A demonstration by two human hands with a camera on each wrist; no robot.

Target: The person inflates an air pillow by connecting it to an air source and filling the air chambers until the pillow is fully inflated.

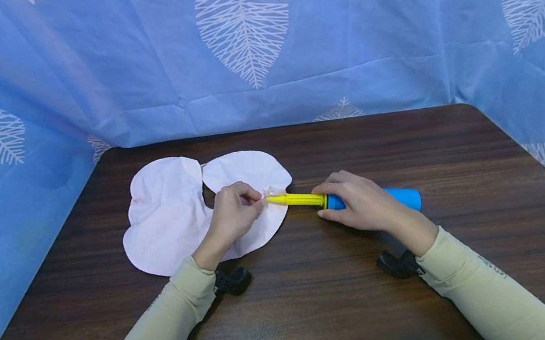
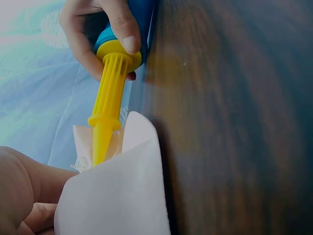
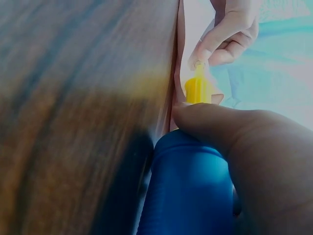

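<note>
From the head view, a flat white balloon [image 1: 188,209] lies on the dark wood table [image 1: 324,303], on the left side and toward the far edge. The left hand [image 1: 233,211] rests on it, and its fingers pinch the little clear neck [image 1: 268,192] of the balloon. The right hand [image 1: 362,200] is curled around a blue pump [image 1: 403,197] that lies on the table to the right. The pump's yellow nozzle [image 1: 294,199] points left, and its tip meets the neck at the left hand's fingertips. A blue cloth with white leaves [image 1: 243,21] hangs behind and at both sides.

In the left wrist view, the yellow nozzle [image 2: 108,103] comes down into the folded white balloon [image 2: 122,191]. The left hand [image 2: 24,191] is at the near left corner, touching the balloon. The right hand [image 2: 105,29] grips the pump at the top, where yellow meets blue.

In the right wrist view, the right hand [image 3: 254,161] wraps the blue pump [image 3: 188,191] close up. Past it, the yellow nozzle [image 3: 197,88] shows, and the left hand [image 3: 230,29] pinches at its tip. The table [image 3: 73,122] looks blurry here.
</note>
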